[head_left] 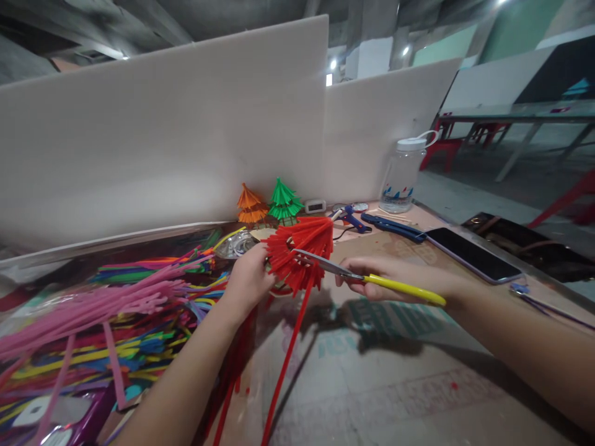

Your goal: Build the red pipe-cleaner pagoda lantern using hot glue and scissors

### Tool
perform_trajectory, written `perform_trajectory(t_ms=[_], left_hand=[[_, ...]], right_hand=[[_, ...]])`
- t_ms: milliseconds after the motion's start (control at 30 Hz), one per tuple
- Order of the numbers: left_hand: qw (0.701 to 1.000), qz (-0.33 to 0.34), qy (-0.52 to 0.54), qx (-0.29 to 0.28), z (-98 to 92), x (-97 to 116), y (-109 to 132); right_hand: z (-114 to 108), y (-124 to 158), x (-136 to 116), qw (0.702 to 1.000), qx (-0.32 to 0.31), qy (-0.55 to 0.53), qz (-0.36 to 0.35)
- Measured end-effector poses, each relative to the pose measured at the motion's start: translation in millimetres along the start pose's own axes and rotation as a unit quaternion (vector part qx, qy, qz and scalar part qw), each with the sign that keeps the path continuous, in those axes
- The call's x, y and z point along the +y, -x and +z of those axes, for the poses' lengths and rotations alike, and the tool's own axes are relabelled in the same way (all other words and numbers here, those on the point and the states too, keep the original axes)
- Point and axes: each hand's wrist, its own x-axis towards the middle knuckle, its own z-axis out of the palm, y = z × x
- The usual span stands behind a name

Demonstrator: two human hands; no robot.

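Observation:
A red pipe-cleaner cone (304, 244), layered like a small tree, is held up by my left hand (255, 272), whose fingers close on its left side and are partly hidden behind it. One long red pipe cleaner (292, 347) hangs from it down to the table. My right hand (372, 275) grips a pair of scissors with yellow handles (402, 288). Their metal blades point left and lie against the underside of the red cone. Behind stand an orange pipe-cleaner tree (251, 204) and a green pipe-cleaner tree (284, 201).
Pink pipe cleaners (116, 303) lie over a many-coloured heap at left. Toward the right are a blue glue gun (352, 218), a blue cutter (393, 227), a phone (473, 254) and a water bottle (398, 179). White panels (186, 136) stand behind the table.

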Motion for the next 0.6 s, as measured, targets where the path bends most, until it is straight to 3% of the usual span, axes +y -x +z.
perform_trajectory(t_ms=[300,600], left_hand=[[1.0,-0.004,-0.016,-0.024,0.7,0.0,-1.3],[0.999,-0.009,-0.01,-0.032,1.0,1.0,-1.8]], right_hand=[[1.0,-3.3,3.9,1.0,0.024,0.011,0.017],[0.7,-2.3,8.1,0.999,0.018,0.037,-0.013]])
